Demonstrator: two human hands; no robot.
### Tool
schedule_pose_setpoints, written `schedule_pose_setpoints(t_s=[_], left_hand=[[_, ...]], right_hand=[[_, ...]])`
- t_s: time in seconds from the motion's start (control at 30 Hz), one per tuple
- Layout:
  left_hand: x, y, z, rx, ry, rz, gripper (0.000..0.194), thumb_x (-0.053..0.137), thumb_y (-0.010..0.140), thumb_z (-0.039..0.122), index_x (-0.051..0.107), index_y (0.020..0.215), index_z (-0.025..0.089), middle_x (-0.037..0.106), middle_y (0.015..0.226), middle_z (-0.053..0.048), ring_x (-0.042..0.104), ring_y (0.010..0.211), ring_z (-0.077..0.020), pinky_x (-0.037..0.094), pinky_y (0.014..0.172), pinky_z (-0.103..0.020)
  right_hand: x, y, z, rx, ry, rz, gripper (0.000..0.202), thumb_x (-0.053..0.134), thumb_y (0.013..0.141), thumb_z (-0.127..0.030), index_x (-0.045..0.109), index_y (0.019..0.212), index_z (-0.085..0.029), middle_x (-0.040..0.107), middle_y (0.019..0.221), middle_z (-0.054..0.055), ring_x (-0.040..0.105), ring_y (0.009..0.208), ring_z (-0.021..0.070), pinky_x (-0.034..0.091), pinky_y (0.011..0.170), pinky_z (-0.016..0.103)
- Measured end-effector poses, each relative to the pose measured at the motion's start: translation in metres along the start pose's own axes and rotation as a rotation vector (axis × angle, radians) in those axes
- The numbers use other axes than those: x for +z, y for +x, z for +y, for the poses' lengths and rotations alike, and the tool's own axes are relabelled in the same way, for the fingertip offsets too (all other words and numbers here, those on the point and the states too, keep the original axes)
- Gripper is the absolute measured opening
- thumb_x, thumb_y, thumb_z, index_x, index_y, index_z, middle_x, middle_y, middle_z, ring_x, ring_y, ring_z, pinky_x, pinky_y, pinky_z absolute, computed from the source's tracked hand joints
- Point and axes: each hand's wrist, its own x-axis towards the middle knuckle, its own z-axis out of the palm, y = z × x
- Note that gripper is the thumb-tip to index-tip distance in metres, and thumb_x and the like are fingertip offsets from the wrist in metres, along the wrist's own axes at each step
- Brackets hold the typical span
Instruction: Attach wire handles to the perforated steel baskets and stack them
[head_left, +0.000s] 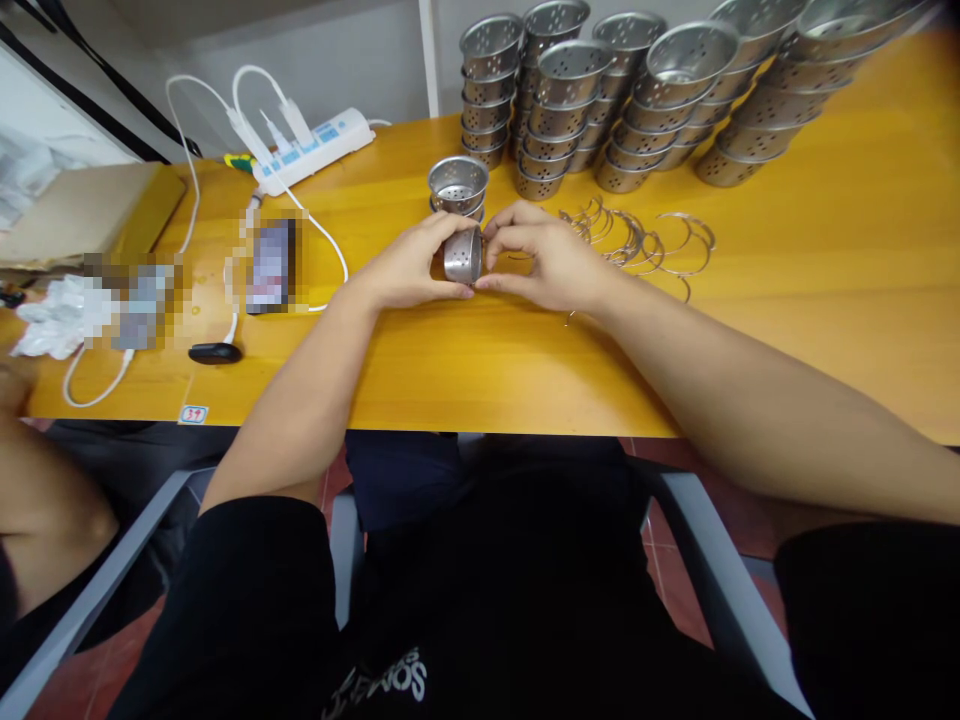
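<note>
Steel cup (460, 257) on its side, clasped in left hand (405, 265) just beside short stack (458, 188); right hand (546, 258) curled at rim (478, 256), any hold unclear; cup best kept steady, fingertip pressure light, even.

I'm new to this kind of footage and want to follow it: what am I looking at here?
There is no machine: one camera on a person's head looks forward and down at their bare hands. The left hand holds a small perforated metal cup on its side. The right hand is at its rim; whether it grips anything is unclear. On the yellow table, tall stacks of similar cups stand at the back, with a short stack just behind the held cup. Thin curved wires lie to the right, a white power strip to the left.
</note>
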Motion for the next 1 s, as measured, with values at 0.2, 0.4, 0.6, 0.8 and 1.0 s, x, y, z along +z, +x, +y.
schedule_pose_setpoints(t_s=[0.2, 0.4, 0.6, 0.8, 1.0], left_hand=[[-0.001, -0.001, 0.004, -0.027, 0.024, 0.008, 0.101, 0.114, 0.087, 0.062, 0.073, 0.173, 0.029, 0.078, 0.173, -0.017, 0.076, 0.160, -0.0507, 0.060, 0.143, -0.067], [-0.002, -0.002, 0.006, -0.026, 0.038, -0.005, 0.096, 0.113, 0.086, 0.056, 0.074, 0.168, 0.029, 0.080, 0.168, -0.015, 0.079, 0.155, -0.0493, 0.063, 0.139, -0.065], [-0.009, -0.007, 0.018, -0.067, 0.064, -0.025, 0.085, 0.108, 0.086, 0.050, 0.076, 0.161, 0.028, 0.084, 0.160, -0.013, 0.083, 0.145, -0.0462, 0.068, 0.130, -0.063], [-0.011, -0.008, 0.026, -0.093, 0.085, -0.044, 0.083, 0.104, 0.086, 0.049, 0.075, 0.161, 0.027, 0.083, 0.159, -0.014, 0.083, 0.145, -0.0466, 0.067, 0.130, -0.062], [-0.015, -0.009, 0.025, -0.097, 0.019, 0.015, 0.091, 0.105, 0.082, 0.080, 0.080, 0.152, 0.028, 0.087, 0.146, -0.012, 0.085, 0.132, -0.0437, 0.070, 0.124, -0.061]], right_hand=[[-0.001, 0.001, -0.002, 0.016, -0.013, 0.001, 0.044, 0.108, 0.108, -0.076, 0.092, 0.112, -0.035, 0.082, 0.145, 0.015, 0.077, 0.145, 0.0556, 0.061, 0.137, 0.087], [-0.004, 0.002, -0.002, 0.012, -0.016, -0.017, 0.043, 0.109, 0.108, -0.072, 0.092, 0.108, -0.033, 0.084, 0.139, 0.014, 0.081, 0.136, 0.0521, 0.064, 0.131, 0.084], [-0.002, 0.002, -0.003, -0.005, 0.032, -0.016, 0.055, 0.104, 0.106, -0.086, 0.092, 0.107, -0.033, 0.085, 0.133, 0.014, 0.081, 0.129, 0.0498, 0.066, 0.126, 0.080], [0.000, 0.000, 0.000, 0.001, -0.008, 0.000, 0.053, 0.104, 0.108, -0.086, 0.092, 0.109, -0.034, 0.084, 0.136, 0.014, 0.079, 0.134, 0.0501, 0.064, 0.130, 0.079], [-0.012, -0.002, -0.002, 0.085, -0.026, 0.038, 0.056, 0.101, 0.104, -0.096, 0.093, 0.117, -0.042, 0.086, 0.144, 0.012, 0.073, 0.153, 0.0579, 0.056, 0.138, 0.092]])
